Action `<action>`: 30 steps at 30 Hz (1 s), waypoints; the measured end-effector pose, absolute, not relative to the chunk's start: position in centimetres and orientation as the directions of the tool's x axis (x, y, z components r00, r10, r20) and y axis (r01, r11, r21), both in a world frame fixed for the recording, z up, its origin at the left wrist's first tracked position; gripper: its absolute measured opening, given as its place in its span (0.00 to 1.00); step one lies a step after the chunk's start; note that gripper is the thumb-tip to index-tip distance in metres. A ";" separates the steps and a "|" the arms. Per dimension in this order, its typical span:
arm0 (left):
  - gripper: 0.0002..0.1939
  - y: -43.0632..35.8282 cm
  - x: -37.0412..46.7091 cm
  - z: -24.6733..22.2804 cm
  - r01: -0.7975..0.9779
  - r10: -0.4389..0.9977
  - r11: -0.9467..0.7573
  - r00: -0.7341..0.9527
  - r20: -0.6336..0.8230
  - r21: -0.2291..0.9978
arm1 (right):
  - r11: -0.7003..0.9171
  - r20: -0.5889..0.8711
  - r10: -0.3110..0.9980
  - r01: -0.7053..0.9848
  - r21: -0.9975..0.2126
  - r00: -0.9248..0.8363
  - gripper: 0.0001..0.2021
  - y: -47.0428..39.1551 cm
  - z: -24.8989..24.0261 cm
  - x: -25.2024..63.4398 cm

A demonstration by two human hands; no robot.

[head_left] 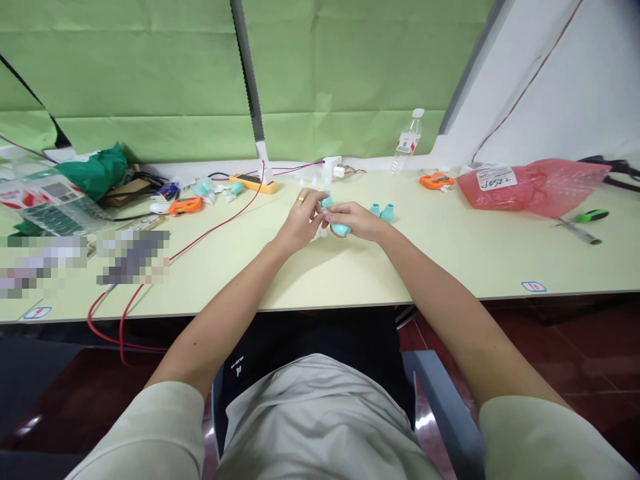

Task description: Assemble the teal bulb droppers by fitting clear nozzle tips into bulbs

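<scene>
My right hand [357, 221] is closed around a rounded turquoise plastic piece [341, 230], part of which its fingers cover. Close against it, my left hand [301, 219], with a ring on one finger, has its fingertips pinched together where the two hands meet. Whatever the left fingers hold is too small and hidden to name. Just behind the fingers shows a second turquoise piece [327, 199]; whether it is held or standing on the table I cannot tell. To the right of my hands stand a pair of turquoise hollow pieces [387, 213]. Small white parts [323, 233] lie beneath my left fingers.
A yellow multimeter [255, 183], a white plug [330, 169] and a clear bottle [407, 143] line the back. Orange tools [437, 181] and a red plastic bag [530, 189] lie right, near a green-handled screwdriver [591, 216]. A red cable [215, 230] crosses the left side.
</scene>
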State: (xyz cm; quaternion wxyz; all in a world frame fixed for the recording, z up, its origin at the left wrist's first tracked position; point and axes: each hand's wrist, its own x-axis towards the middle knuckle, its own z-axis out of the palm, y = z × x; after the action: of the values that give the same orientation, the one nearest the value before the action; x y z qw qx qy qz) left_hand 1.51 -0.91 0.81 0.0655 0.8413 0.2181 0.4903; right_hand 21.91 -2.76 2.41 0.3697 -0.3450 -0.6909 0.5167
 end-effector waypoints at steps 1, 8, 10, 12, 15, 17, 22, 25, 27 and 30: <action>0.19 -0.9 1.6 0.8 0.301 0.444 -0.891 0.430 0.786 0.339 | 0.245 0.159 0.860 0.119 -0.962 -0.485 0.22 -2.9 2.5 21.9; 0.17 -1.5 1.7 0.8 0.367 0.537 -0.840 0.451 0.713 0.401 | 0.372 0.213 0.868 0.301 -0.878 -0.449 0.14 -3.6 2.9 21.3; 0.16 -1.7 1.6 0.8 0.389 0.565 -0.823 0.475 0.675 0.415 | 0.387 0.206 0.863 0.341 -0.857 -0.461 0.13 -3.6 2.8 21.3; 0.16 -1.8 1.6 0.8 0.402 0.587 -0.809 0.503 0.635 0.429 | 0.414 0.213 0.850 0.362 -0.835 -0.482 0.13 -3.4 2.6 21.3; 0.16 -1.8 1.6 0.6 0.397 0.588 -0.809 0.533 0.608 0.434 | 0.460 0.228 0.840 0.422 -0.781 -0.493 0.13 -3.1 2.3 21.4; 0.16 -1.8 1.6 0.4 0.388 0.580 -0.814 0.537 0.612 0.431 | 0.474 0.237 0.844 0.461 -0.750 -0.482 0.12 -2.8 2.1 21.5; 0.15 -1.7 1.8 0.3 0.379 0.587 -0.810 0.524 0.617 0.448 | 0.477 0.244 0.845 0.466 -0.745 -0.475 0.11 -2.5 1.9 21.6; 0.14 -1.8 1.9 0.5 0.375 0.584 -0.811 0.512 0.629 0.448 | 0.475 0.249 0.842 0.440 -0.762 -0.478 0.11 -2.6 2.1 21.7; 0.12 -1.8 1.9 0.8 0.374 0.572 -0.820 0.504 0.647 0.434 | 0.470 0.255 0.842 0.414 -0.780 -0.476 0.11 -2.7 2.3 21.7; 0.10 -1.7 1.9 0.9 0.380 0.552 -0.832 0.493 0.673 0.404 | 0.457 0.256 0.846 0.390 -0.800 -0.468 0.11 -2.9 2.6 21.8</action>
State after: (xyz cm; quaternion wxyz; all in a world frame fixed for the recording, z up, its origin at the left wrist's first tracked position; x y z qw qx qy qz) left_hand 1.87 -1.70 0.91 0.1011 0.8582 0.2714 0.4238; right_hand 21.75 -2.88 2.58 0.3340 -0.3932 -0.7855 0.3418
